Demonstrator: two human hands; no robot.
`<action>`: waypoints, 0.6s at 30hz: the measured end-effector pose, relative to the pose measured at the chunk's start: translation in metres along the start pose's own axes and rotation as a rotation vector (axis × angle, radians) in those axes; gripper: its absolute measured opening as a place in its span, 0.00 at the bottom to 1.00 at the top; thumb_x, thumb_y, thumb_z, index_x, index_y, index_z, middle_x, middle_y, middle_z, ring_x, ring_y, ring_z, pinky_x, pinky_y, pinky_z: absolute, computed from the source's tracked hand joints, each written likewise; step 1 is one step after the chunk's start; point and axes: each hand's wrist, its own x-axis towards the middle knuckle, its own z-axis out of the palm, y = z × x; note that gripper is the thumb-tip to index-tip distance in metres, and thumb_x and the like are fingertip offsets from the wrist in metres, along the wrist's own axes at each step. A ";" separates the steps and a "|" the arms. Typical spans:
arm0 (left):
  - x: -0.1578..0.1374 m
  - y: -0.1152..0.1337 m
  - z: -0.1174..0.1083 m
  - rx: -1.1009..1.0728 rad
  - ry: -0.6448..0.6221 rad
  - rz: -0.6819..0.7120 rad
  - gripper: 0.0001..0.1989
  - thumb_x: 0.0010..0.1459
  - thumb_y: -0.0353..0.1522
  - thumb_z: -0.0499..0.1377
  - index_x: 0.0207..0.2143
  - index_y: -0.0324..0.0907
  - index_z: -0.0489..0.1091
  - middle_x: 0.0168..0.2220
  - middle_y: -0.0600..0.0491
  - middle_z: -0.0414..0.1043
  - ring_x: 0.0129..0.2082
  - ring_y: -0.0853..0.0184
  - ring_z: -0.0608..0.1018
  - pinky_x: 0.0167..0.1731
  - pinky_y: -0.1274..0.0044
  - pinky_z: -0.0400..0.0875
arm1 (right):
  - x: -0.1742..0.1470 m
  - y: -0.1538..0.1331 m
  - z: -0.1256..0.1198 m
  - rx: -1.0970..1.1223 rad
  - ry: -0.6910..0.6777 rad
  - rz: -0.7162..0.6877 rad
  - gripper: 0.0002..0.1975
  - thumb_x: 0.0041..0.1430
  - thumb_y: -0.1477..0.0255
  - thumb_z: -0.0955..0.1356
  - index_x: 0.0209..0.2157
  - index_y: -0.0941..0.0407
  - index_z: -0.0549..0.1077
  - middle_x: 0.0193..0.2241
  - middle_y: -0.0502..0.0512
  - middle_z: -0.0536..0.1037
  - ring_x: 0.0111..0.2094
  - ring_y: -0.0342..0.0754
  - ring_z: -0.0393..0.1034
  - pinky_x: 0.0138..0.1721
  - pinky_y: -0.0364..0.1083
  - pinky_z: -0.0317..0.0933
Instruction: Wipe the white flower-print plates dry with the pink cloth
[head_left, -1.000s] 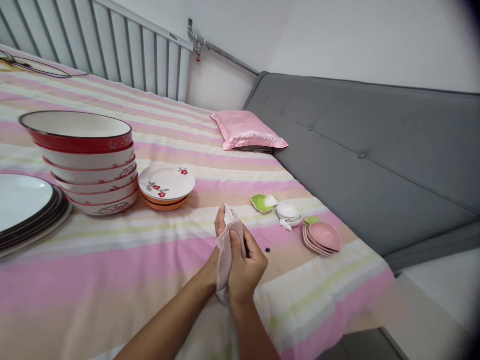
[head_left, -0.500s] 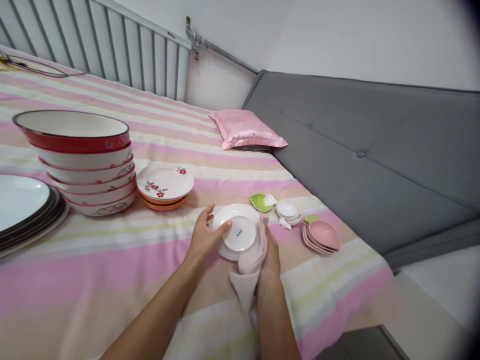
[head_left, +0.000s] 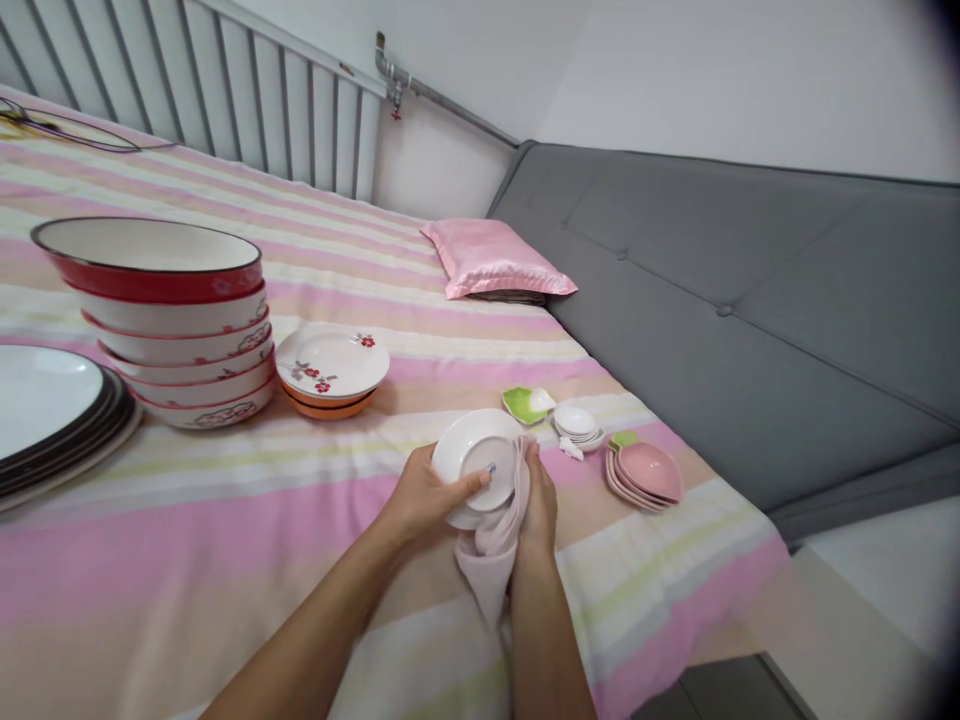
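Between my hands is a small white plate [head_left: 466, 452], underside facing me, with a small blue mark on its base. My left hand [head_left: 429, 492] grips its left edge, the thumb lying across the base and the other fingers hidden beneath. A pale pink cloth [head_left: 491, 560] covers the plate's right edge and hangs down in a point. My right hand [head_left: 540, 505] is closed around the cloth at that edge. Just beyond lie a green leaf-shaped dish [head_left: 517, 405] and a little stack of small white dishes [head_left: 576, 420].
On the striped bedsheet [head_left: 300, 560] stand stacked red-rimmed bowls [head_left: 180, 345], dark-edged plates [head_left: 45, 400], flower-patterned plates [head_left: 334, 355] and pink fruit-shaped dishes [head_left: 649, 470]. A pink pillow [head_left: 499, 258] lies near the grey headboard [head_left: 712, 250]. The bed's edge runs along the right.
My left hand has shifted its hold, its thumb now reaching farther across the base over the blue mark. The plate has turned and tilted slightly. My right hand stays on the cloth.
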 end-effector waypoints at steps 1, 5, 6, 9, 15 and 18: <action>-0.001 0.000 0.000 -0.007 -0.013 0.000 0.18 0.43 0.37 0.66 0.37 0.36 0.74 0.37 0.47 0.78 0.36 0.60 0.78 0.34 0.74 0.72 | -0.001 -0.002 0.000 0.006 0.006 0.026 0.25 0.55 0.55 0.62 0.39 0.62 0.74 0.35 0.58 0.80 0.37 0.51 0.74 0.37 0.47 0.67; -0.003 0.000 -0.001 -0.041 -0.073 0.021 0.16 0.45 0.36 0.65 0.36 0.36 0.74 0.34 0.48 0.78 0.33 0.61 0.77 0.33 0.75 0.71 | -0.002 -0.007 -0.001 -0.113 0.096 -0.053 0.24 0.56 0.56 0.60 0.38 0.62 0.74 0.37 0.60 0.79 0.40 0.51 0.72 0.41 0.46 0.62; -0.003 0.000 -0.001 -0.046 -0.092 0.026 0.16 0.45 0.35 0.65 0.36 0.36 0.74 0.34 0.48 0.78 0.33 0.61 0.77 0.33 0.75 0.71 | -0.002 -0.008 -0.002 -0.155 0.115 -0.098 0.24 0.57 0.57 0.59 0.37 0.62 0.74 0.37 0.60 0.78 0.40 0.50 0.71 0.42 0.46 0.61; -0.005 0.002 -0.002 -0.038 -0.142 0.015 0.14 0.44 0.34 0.65 0.34 0.37 0.75 0.31 0.51 0.77 0.31 0.62 0.76 0.31 0.76 0.70 | -0.001 -0.008 -0.005 -0.272 0.132 -0.234 0.23 0.60 0.58 0.57 0.35 0.60 0.73 0.35 0.60 0.77 0.38 0.49 0.70 0.41 0.45 0.60; -0.006 0.007 -0.006 -0.044 -0.303 -0.023 0.09 0.42 0.32 0.64 0.28 0.36 0.73 0.24 0.56 0.72 0.23 0.69 0.71 0.24 0.80 0.64 | -0.004 -0.017 -0.011 -0.539 0.040 -0.483 0.21 0.64 0.59 0.54 0.29 0.57 0.69 0.25 0.53 0.72 0.28 0.46 0.65 0.31 0.42 0.55; -0.006 0.009 -0.008 -0.053 -0.368 -0.019 0.06 0.42 0.29 0.61 0.26 0.37 0.70 0.22 0.58 0.66 0.22 0.73 0.65 0.23 0.82 0.60 | -0.010 -0.024 -0.011 -0.691 -0.007 -0.587 0.20 0.65 0.62 0.53 0.25 0.56 0.64 0.20 0.48 0.66 0.23 0.44 0.60 0.28 0.42 0.52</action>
